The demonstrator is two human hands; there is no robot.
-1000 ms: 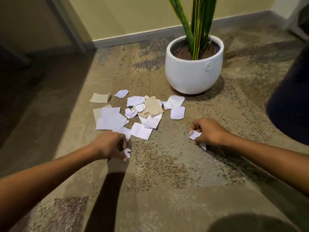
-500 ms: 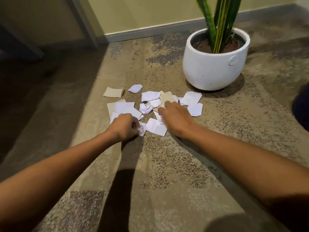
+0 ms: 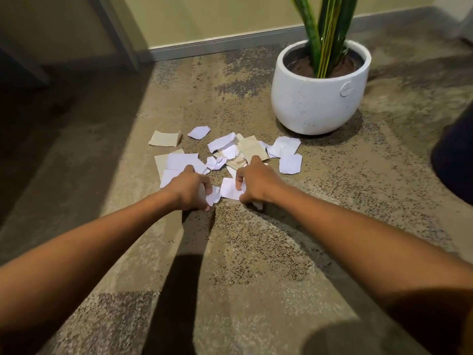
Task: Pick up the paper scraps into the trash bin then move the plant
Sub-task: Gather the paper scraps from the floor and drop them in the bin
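- Mottled tan and grey carpet [image 3: 256, 252] lies under everything you are working on, meeting a pale yellow-green wall [image 3: 204, 19] with a grey baseboard [image 3: 217, 47] at the far side.
- Your paper scraps [image 3: 230, 155], white and tan, are spread in a loose band on the carpet just in front of you, running left to right, with the nearest edge at your knuckles.
- One tan square scrap [image 3: 165, 138] and a small white scrap [image 3: 199, 131] sit apart at the far left of the band; a white pair [image 3: 288, 155] lies at the right end, close to the pot.
- Your left hand [image 3: 188, 189] is curled into a fist on the near left of the pile, with crumpled white paper [image 3: 213, 197] pinched in its fingers.
- Your right hand [image 3: 256, 184] rests on the middle of the pile, fingers bent and closed over a white sheet [image 3: 230, 188], with another bit of paper showing under the heel of the palm.
- Your two hands are near each other, not touching.
- Your plant [image 3: 325, 34] stands upright beyond the scraps to the right, its long green and yellow leaves pointing straight up out of the frame.
- It grows from brown soil in a round white speckled pot [image 3: 317, 103] that sits on the carpet just behind the right end of the scraps.
- At the right edge you have a dark rounded shape [image 3: 458, 160] on the floor; you cannot tell what it is.
- Shadow covers the left side of the room.
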